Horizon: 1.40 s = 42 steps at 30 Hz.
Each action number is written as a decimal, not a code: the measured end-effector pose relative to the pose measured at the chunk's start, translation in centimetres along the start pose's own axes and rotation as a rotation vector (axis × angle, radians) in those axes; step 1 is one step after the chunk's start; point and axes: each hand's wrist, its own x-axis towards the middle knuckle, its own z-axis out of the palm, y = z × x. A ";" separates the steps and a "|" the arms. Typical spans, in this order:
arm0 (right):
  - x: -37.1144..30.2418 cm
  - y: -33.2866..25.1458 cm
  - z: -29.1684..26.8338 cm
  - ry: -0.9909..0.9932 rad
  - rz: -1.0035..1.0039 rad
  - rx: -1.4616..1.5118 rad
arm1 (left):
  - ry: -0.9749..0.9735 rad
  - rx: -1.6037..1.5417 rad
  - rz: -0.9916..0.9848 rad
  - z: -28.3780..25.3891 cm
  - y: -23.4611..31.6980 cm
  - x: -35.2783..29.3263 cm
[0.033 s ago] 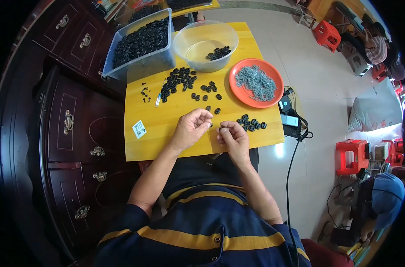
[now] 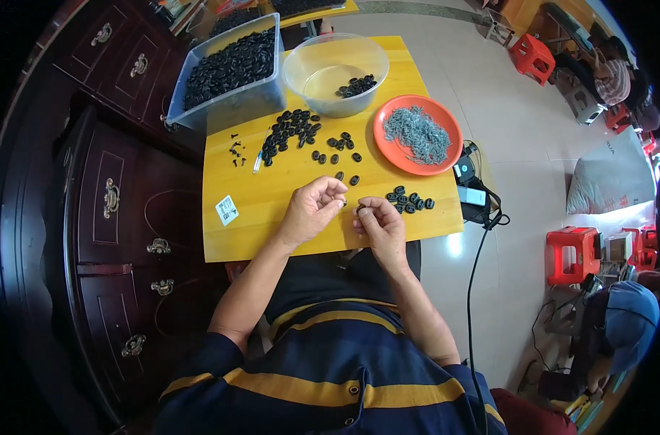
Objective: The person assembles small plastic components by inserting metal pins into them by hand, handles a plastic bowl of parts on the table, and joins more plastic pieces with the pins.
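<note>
Over a yellow table (image 2: 250, 188) I see the left hand (image 2: 310, 210), thumb and forefinger pinched on a tiny dark bit (image 2: 344, 204), facing the right hand (image 2: 384, 228), its fingertips closed on a small black piece (image 2: 360, 209), with black ovals (image 2: 414, 198) lying just beside the right hand.

Blk pc (image 2: 360, 209), mostly hidden by R hand (image 2: 385, 228)

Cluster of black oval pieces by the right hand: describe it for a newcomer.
Start at the yellow table, then find the orange plate on its right side. Nearer the wearer, just right of the right hand, lies the cluster of black oval pieces; it is smaller than the black pile farther left.
</note>
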 end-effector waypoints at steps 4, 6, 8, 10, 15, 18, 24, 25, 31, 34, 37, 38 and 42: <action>0.0 0.9 0.4 0.012 -0.069 -0.110 | -0.014 0.077 0.039 0.2 0.0 -0.5; -0.1 1.0 0.4 0.012 -0.118 -0.148 | -0.016 0.116 0.038 0.3 0.1 -0.6; -0.2 0.9 0.6 0.033 -0.103 -0.162 | -0.016 0.152 0.072 0.4 0.2 -0.7; -0.2 0.8 0.6 0.034 -0.100 -0.165 | -0.034 0.157 0.058 0.3 0.2 -0.8; -0.2 0.8 0.7 0.041 -0.107 -0.160 | -0.049 0.154 0.039 0.4 0.1 -0.9; -0.2 0.7 0.8 0.047 -0.095 -0.204 | -0.022 0.185 0.093 0.5 -0.1 -0.8; 0.0 1.1 0.7 0.069 -0.120 -0.245 | -0.011 0.216 0.105 0.7 0.2 -0.7; -0.1 1.0 0.6 0.067 -0.105 -0.259 | -0.012 0.244 0.108 0.7 0.2 -0.7; 0.1 1.4 0.5 0.071 -0.103 -0.236 | -0.012 0.251 0.120 0.8 0.3 -0.7; 0.1 0.9 0.2 0.052 -0.066 -0.168 | -0.022 0.150 0.073 0.3 0.3 -0.6; 0.0 0.3 0.2 0.032 -0.023 -0.075 | 0.027 0.144 0.022 -1.4 -0.4 -0.5; 0.0 0.2 0.2 0.025 -0.012 -0.034 | 0.082 0.205 0.010 -2.1 -0.9 -0.3; 0.0 0.2 0.0 0.030 -0.005 0.003 | 0.091 0.491 0.049 -2.9 -1.2 1.1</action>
